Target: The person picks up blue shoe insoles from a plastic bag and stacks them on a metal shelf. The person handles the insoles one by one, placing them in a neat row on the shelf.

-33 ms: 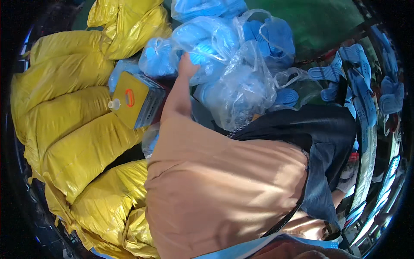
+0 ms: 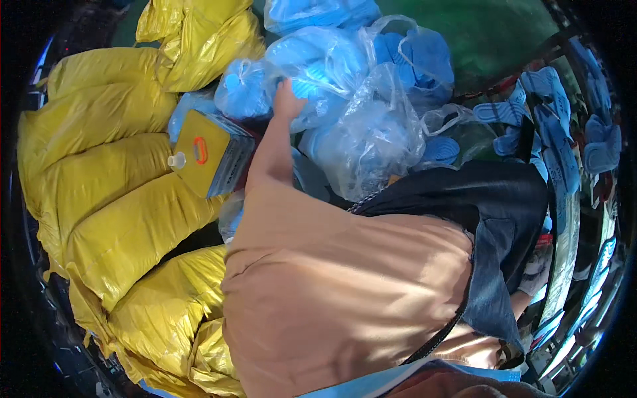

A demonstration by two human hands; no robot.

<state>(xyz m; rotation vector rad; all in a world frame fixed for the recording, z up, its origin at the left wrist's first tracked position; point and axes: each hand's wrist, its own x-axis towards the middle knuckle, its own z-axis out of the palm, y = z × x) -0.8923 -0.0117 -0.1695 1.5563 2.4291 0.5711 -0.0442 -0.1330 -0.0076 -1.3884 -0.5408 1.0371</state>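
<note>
My left hand (image 2: 288, 103) reaches up to the clear plastic bags of blue foam soles. Its fingers are curled in at the left edge of a large clear bag (image 2: 325, 56), partly hidden by the film. A smaller tied bag (image 2: 242, 86) lies just left of that hand. Below it bulges another clear bag (image 2: 371, 142) holding blue soles. At the far right, beyond the dark cloth at my waist, my right hand (image 2: 535, 273) is in a pale glove, near the rack of blue soles (image 2: 561, 142). Its fingers are too small and shaded to make out.
Large yellow sacks (image 2: 113, 152) are piled along the left. A yellow rectangular can (image 2: 199, 156) with an orange handle and clear spout stands between them and my left arm. Green floor (image 2: 497, 40) shows at the top right.
</note>
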